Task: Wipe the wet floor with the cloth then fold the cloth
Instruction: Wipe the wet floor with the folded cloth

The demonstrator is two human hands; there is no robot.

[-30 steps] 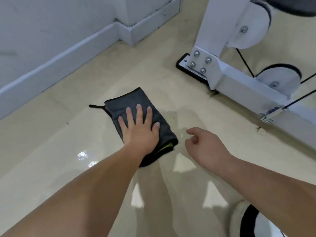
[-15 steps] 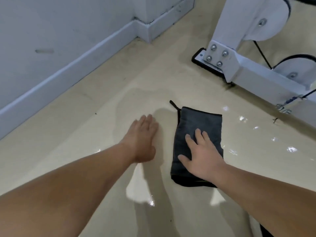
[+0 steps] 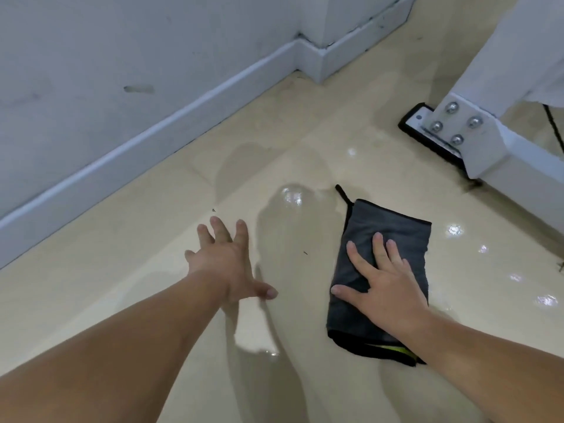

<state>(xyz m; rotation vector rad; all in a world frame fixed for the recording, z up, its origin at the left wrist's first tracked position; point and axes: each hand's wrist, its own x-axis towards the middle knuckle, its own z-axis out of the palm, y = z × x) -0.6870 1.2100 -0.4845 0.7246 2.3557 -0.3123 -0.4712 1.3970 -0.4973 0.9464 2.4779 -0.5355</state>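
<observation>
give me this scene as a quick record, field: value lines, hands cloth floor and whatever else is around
cloth: dark grey cloth, folded, flat on the floor, yellow-green showing at its near edge
right hand: right hand palm down, pressing on the cloth
left hand: left hand open, fingers spread, off the cloth
floor: beige floor, glossy, wet glints near the cloth
wall: white baseboard to the left
other: white metal frame with bolts, far right
</observation>
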